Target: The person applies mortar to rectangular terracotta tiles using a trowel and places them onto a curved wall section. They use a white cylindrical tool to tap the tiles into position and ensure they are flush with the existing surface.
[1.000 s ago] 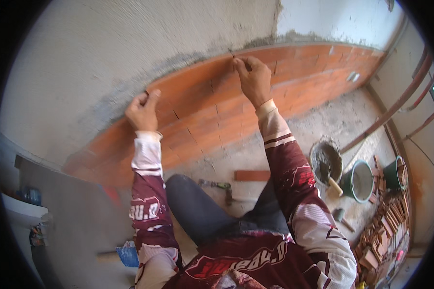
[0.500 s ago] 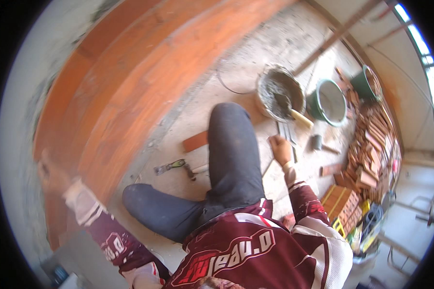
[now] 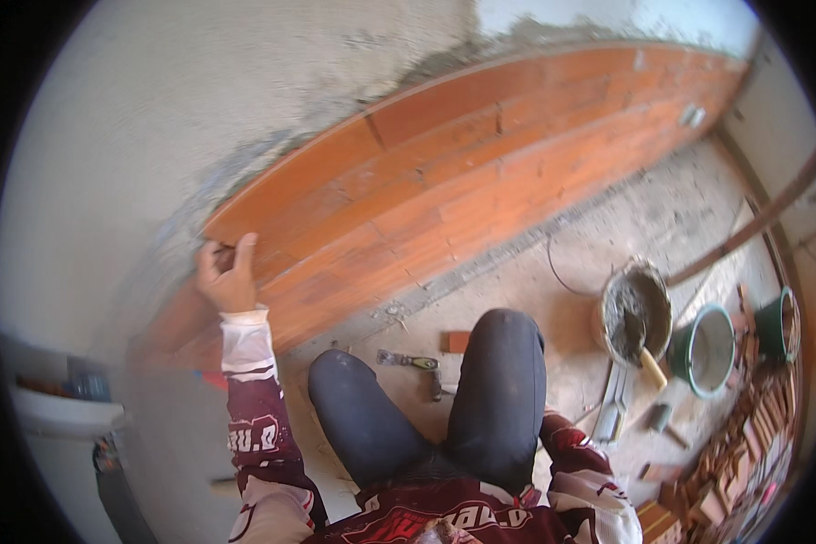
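My left hand point(image 3: 229, 276) is raised at the left end of a low wall facing of orange-brown bricks point(image 3: 372, 195). Its thumb and fingers are apart, curved around a small gap at the top corner of the end brick; whether they press on it I cannot tell. My right forearm point(image 3: 573, 444) runs down beside my right thigh, which hides the hand. On the floor before my knees lie a hammer point(image 3: 436, 384), a scraper-like tool with a green and black handle point(image 3: 408, 360) and a reddish brick point(image 3: 456, 342).
To the right stands a bucket of grey mortar point(image 3: 612, 317) with a light-handled trowel point(image 3: 653, 370) in it. Nearby are a long metal tool point(image 3: 612, 403), a mallet point(image 3: 662, 417), a green bucket point(image 3: 705, 390) and a brick pile point(image 3: 743, 444). A pole point(image 3: 752, 227) slants behind.
My view has swung left toward the brick facing. My left hand now shows at its upper end corner. The right hand, earlier visible beside the metal tool, has drawn back behind my thigh.
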The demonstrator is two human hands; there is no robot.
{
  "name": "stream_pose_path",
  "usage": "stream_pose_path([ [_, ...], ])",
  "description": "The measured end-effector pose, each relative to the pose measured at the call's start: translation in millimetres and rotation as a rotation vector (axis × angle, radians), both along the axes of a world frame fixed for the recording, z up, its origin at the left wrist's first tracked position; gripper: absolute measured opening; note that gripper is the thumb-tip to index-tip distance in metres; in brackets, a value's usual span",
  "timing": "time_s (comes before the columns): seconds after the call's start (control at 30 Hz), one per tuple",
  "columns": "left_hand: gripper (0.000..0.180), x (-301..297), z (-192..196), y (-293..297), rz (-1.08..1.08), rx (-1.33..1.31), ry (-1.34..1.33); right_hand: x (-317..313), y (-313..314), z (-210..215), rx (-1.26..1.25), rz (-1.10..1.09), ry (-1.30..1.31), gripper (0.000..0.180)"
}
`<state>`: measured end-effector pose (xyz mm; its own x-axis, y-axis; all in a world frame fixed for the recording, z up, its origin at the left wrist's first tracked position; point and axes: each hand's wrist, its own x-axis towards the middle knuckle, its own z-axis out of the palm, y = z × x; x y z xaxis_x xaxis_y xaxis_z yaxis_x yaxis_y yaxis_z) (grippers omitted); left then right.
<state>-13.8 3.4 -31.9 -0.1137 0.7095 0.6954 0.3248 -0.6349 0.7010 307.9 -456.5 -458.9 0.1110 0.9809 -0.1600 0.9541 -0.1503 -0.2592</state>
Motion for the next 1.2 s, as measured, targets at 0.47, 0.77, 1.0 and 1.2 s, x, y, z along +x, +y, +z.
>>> stream_pose_path([
  [0.47,0.027,13,20,-15,0.164,0.125,0.211,57,-21,127,-0.168,-0.149,0.02,0.024],
  [0.77,0.027,9,27,-19,0.172,0.22,0.291,99,-57,220,-0.336,-0.32,-0.158,0.016],
  [1.0,0.03,11,22,-12,0.162,0.293,0.267,83,-30,183,0.191,-0.745,0.008,0.019],
  [1.2,0.03,17,26,-9,0.175,0.229,0.168,60,-52,73,0.988,-1.391,0.634,0.03],
])
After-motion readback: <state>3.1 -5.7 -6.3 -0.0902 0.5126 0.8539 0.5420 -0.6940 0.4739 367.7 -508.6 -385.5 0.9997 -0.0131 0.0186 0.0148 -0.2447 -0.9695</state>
